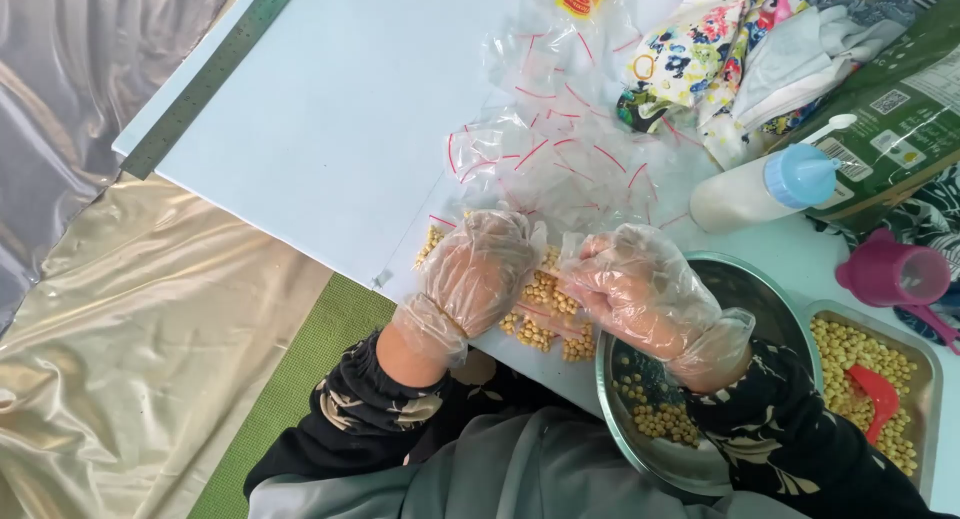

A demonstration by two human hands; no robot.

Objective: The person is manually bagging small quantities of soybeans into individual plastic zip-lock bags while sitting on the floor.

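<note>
- Two gloved hands at frame centre: left hand and right hand, both curled down onto a small clear bag of yellow beans lying on the table edge.
- Left fingers bent, pressing the bag's left end; right fingers pinched at its top edge. I can't tell if the zip seal is closed.
- Risk I see: the bag sits right at the table's near edge, so a slip could drop it into the lap and scatter beans.
- Loose plastic gloves look slippery; I judge the pinch on the thin seal could fail and leave it half shut.
- Right forearm hangs over the steel bowl, lower right; a bump could tip it and spill its beans.
- Pile of empty bags just above the hands could get dragged along by a glove.
- Tray with beans and red scoop at far right, white bottle and pink cup near; an elbow swing could knock them.
</note>
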